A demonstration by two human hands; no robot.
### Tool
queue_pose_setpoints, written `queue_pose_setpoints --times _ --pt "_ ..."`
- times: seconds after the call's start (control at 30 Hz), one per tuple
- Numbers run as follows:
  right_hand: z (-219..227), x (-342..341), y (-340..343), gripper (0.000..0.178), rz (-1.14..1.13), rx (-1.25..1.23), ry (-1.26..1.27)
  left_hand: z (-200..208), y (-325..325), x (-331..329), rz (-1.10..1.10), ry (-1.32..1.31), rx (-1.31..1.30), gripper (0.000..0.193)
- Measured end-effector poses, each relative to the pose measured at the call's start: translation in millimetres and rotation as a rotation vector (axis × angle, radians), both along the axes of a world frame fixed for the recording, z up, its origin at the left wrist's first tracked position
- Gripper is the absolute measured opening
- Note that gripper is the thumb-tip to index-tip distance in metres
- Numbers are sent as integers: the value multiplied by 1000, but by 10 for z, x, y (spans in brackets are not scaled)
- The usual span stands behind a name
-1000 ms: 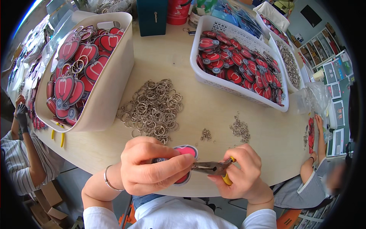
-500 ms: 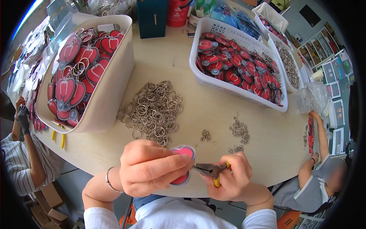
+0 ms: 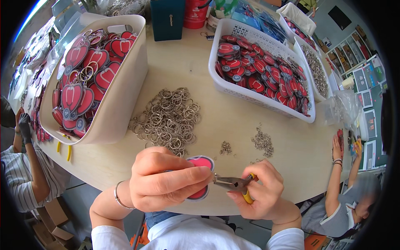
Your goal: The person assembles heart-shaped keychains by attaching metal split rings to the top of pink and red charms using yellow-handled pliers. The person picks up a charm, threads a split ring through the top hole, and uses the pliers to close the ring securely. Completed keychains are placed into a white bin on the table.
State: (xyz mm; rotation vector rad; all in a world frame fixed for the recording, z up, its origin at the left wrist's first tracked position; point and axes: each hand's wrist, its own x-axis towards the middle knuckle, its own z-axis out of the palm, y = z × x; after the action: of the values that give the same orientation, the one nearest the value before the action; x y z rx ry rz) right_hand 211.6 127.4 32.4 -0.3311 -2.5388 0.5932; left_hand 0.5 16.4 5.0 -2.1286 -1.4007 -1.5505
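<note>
A: ok so what was on that pale wooden desk (image 3: pixel 179 62)?

B: Biggest first: a deep cream plastic bin (image 3: pixel 131 81) on the left, then a white perforated plastic basket (image 3: pixel 253 94) far right, both loaded with rounded red plastic tags (image 3: pixel 266 71). Then a heap of silver metal rings (image 3: pixel 171 118) beside the bin.

A: And the hands?

B: Near each other, not touching afaict. The left hand (image 3: pixel 168 179) was pinched on a single red tag with a grey edge (image 3: pixel 201 161), up over the desk's near side. The right hand (image 3: pixel 261 191) was wrapped round dark metal pliers with yellow grips (image 3: pixel 236 183).

A: Anything change?

B: Yep, half a second earlier the plier jaws looked nearly together, but now they'd parted a bit, with a tiny silver metal piece (image 3: pixel 216 178) at the tips. Couldn't tell if it was gripped. My read: that fiddly bit wasn't finished.
</note>
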Motion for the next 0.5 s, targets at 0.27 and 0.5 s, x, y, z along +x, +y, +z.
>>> queue_pose_setpoints --times 0.27,0.5 --pt "-97 19 -89 23 -14 128 38 20 -4 10 38 -20 -27 36" --pt "-32 -8 -68 22 -66 85 53 35 5 -17 46 28 -12 34"
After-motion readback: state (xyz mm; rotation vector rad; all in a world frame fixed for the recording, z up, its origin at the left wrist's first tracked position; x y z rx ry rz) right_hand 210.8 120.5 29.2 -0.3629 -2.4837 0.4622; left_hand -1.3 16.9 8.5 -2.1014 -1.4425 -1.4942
